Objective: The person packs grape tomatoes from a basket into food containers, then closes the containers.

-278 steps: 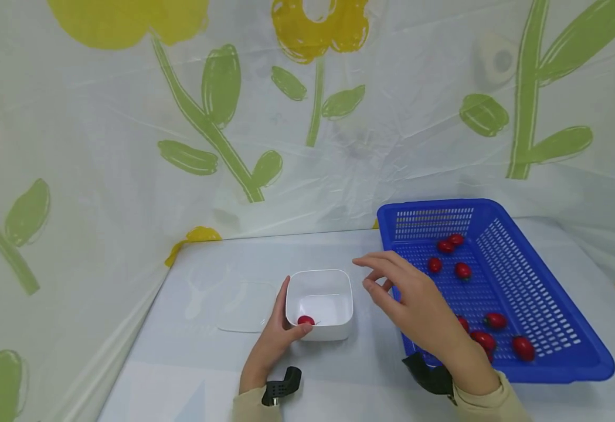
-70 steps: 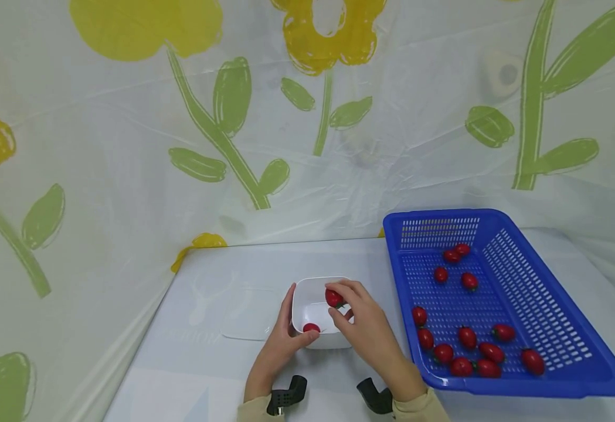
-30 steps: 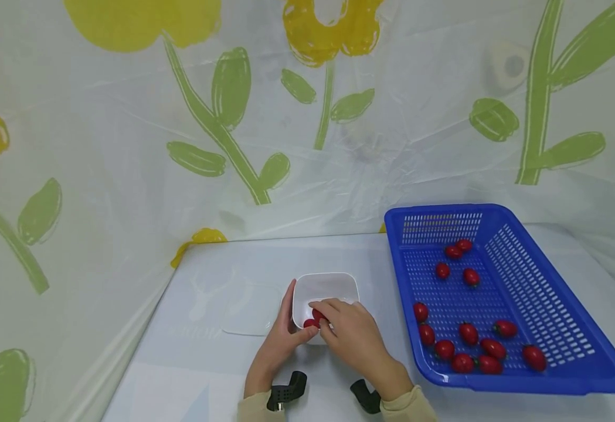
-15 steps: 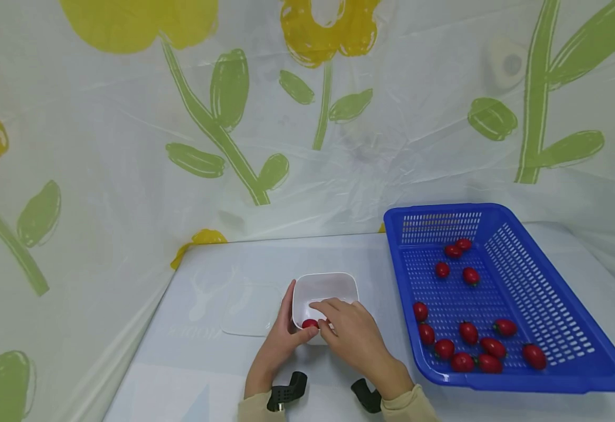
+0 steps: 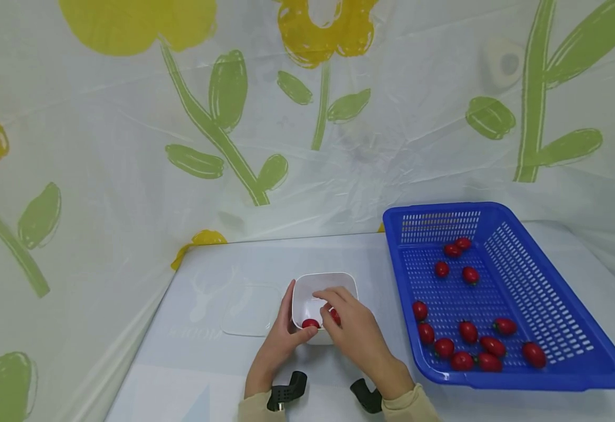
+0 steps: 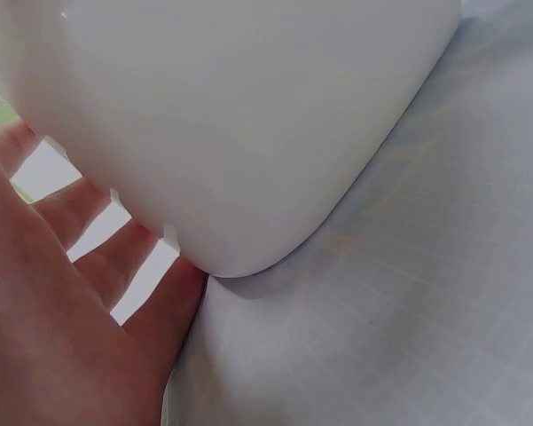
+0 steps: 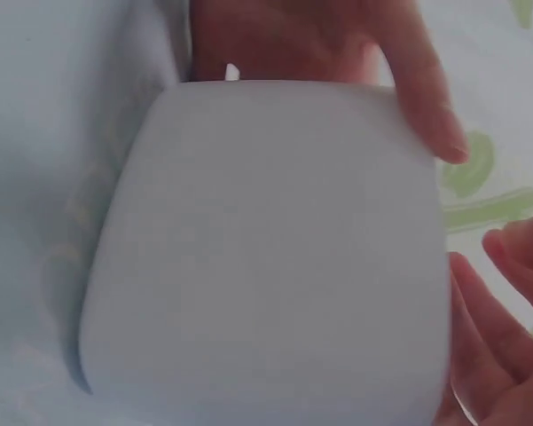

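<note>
A white square container point(image 5: 323, 282) stands on the table, gripped by my left hand point(image 5: 279, 337). Its thumb lies over the near rim and the fingers run along the left side, as the left wrist view also shows. Inside, a red cherry tomato point(image 5: 310, 323) lies at the near left. My right hand point(image 5: 357, 331) reaches over the right side with thumb and index finger apart. Behind those fingers a second cherry tomato point(image 5: 335, 317) shows in part. In the right wrist view, the container's outer wall point(image 7: 266, 240) hides its inside; the right fingers point(image 7: 483, 355) are beside it.
To the right, a blue perforated basket point(image 5: 550, 281) holds several cherry tomatoes, most towards its near end. A clear lid point(image 5: 251, 310) lies flat left of the container. Behind the table point(image 5: 180, 363) hangs a flower-patterned sheet point(image 5: 391, 146).
Earlier, my right hand carried a cherry tomato from the basket side and lowered it into the container. Now its fingers have parted and shifted slightly right. The left hand keeps its grip.
</note>
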Action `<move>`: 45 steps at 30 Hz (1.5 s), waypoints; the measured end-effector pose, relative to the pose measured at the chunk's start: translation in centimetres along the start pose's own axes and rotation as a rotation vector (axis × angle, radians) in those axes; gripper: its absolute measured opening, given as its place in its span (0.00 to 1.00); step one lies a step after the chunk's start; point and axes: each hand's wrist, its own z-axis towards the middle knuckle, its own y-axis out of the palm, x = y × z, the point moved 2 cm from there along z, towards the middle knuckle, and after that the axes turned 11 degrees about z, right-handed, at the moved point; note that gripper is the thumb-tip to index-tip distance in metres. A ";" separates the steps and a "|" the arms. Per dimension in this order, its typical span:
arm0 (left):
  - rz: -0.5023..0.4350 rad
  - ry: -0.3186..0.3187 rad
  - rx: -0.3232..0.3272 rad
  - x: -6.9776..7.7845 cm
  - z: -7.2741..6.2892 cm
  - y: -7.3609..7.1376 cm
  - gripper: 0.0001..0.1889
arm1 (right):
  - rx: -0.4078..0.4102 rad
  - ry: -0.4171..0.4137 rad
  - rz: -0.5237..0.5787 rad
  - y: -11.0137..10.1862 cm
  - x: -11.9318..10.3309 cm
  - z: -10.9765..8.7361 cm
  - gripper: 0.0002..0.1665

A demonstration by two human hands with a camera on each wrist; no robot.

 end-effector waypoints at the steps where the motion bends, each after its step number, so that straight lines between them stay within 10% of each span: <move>1: 0.005 0.002 0.003 -0.3 0.0 0.0 0.46 | 0.008 -0.004 0.011 -0.1 -0.1 0.0 0.17; 16: 0.033 -0.045 0.018 0.9 -0.7 -0.1 0.46 | -0.013 -0.066 0.087 -2.3 -2.4 0.1 0.19; 29: 0.063 -0.054 0.018 1.4 -0.4 0.8 0.45 | -0.100 0.050 0.184 -5.8 -2.9 -0.1 0.20; 45: 0.084 -0.049 0.032 1.6 -0.5 0.3 0.45 | -0.160 -0.101 -0.025 -10.4 -3.0 0.4 0.23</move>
